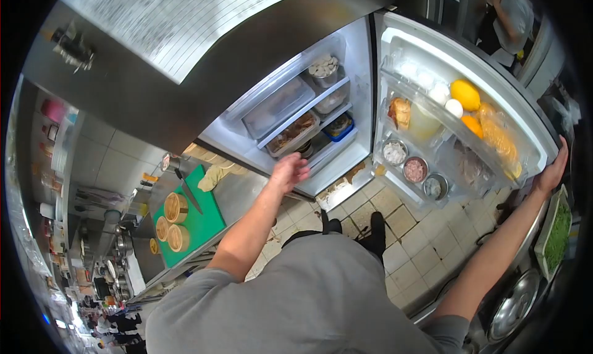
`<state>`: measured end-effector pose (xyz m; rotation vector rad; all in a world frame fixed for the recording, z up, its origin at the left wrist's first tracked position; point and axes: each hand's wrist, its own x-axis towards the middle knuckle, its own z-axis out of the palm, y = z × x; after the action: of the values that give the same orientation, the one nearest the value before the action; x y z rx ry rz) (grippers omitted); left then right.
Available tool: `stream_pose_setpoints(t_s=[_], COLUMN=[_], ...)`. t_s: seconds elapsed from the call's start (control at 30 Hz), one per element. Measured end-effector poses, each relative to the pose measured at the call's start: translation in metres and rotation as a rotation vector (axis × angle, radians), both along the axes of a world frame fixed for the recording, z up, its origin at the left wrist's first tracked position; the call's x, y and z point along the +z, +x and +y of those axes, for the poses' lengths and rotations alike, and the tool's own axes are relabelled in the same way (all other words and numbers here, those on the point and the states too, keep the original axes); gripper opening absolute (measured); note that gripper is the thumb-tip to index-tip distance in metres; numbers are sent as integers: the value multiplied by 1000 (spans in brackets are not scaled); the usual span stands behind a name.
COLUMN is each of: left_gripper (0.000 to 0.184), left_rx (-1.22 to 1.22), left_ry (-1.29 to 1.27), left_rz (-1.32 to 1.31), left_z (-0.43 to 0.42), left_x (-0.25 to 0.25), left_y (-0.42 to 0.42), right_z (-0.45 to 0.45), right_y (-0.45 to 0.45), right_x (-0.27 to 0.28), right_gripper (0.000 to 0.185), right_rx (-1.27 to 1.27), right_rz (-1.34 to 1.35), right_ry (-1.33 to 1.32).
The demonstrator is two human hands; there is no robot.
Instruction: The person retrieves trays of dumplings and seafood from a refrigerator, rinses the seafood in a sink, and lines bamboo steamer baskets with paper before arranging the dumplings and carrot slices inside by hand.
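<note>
My right hand (551, 167) grips the outer edge of the open refrigerator door (395, 33). Reaching toward the refrigerator's lower shelves, my left hand (290, 172) has its fingers loosely apart and nothing visible in them. Just beyond it sits a clear container of brownish food (294, 133), and a small dark round container (304, 149) is partly hidden by the fingers. Higher up are a large clear lidded container (281, 107) and a metal tin of white pieces (324, 70). A blue container (339, 128) stands to the right. In the door are lemons (464, 95) and metal cups, one with pink contents (415, 168).
At left, a green cutting board (207, 215) holds bamboo steamers (179, 238) and a knife (190, 193). A tray of chopped greens (558, 227) and a metal lid (514, 304) lie at right. Another person (513, 20) stands behind the door. The floor is tiled (426, 255).
</note>
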<state>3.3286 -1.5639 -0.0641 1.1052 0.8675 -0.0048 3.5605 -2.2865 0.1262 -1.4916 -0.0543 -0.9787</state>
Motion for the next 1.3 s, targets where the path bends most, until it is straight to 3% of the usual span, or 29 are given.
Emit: stream_pose_setpoints(t_s=[0.1,0.13,0.17,0.23,0.3,0.37,0.43,0.5,0.53,0.63,0.77,0.83,0.9,0.97,1.07,1.1,1.23,1.3], left_gripper=[37,33,27,23,25,24,22,23,23,23,23,21,18,15,12,8,9,21], left_rx=[14,121,215,181,157,122,148,161,177,214,256,230,29,-22,-60,-65,16,124], left_ry=[361,638,1195,1721,1837,1993,1978,1843,1793,1811,1845,1888,2180,2179,1970,2092,2154,2343], left_rz=[-195,-162,-290,-237,-165,-129,-7,63,74,-22,167,179,65,73,212,210,70,-201], left_z=[35,35,74,51,76,74,75,81,79,87,88,107,120,114,102,98,115,124], left_x=[40,73,57,135,149,167,172,170,168,162,173,172,173,180,191,188,171,164], left_y=[28,36,54,64,76,91,99,102,102,100,97,90,85,84,87,86,83,87], right_z=[-5,-14,-17,-14,-9,11,1,0,-3,-3,3,5,7,8,8,11,-5,-12], right_y=[19,28,34,43,56,72,78,98,101,109,114,114,114,113,111,107,104,101], right_x=[-1,-5,-9,-7,-1,18,16,12,15,16,7,3,0,0,3,12,2,0], right_gripper=[45,47,47,48,52,47,53,52,53,53,54,54,55,55,56,57,58,59], right_rx=[108,143,150,178,196,-92,16,92,103,94,84,86,84,82,68,72,54,54], right_rz=[36,36,59,44,42,-387,-222,-257,-256,-240,-221,-210,-195,-180,-163,-162,-85,-47], right_ry=[153,104,112,127,125,-249,-253,-81,-147,-157,-156,-156,-154,-148,-127,-123,-97,-75])
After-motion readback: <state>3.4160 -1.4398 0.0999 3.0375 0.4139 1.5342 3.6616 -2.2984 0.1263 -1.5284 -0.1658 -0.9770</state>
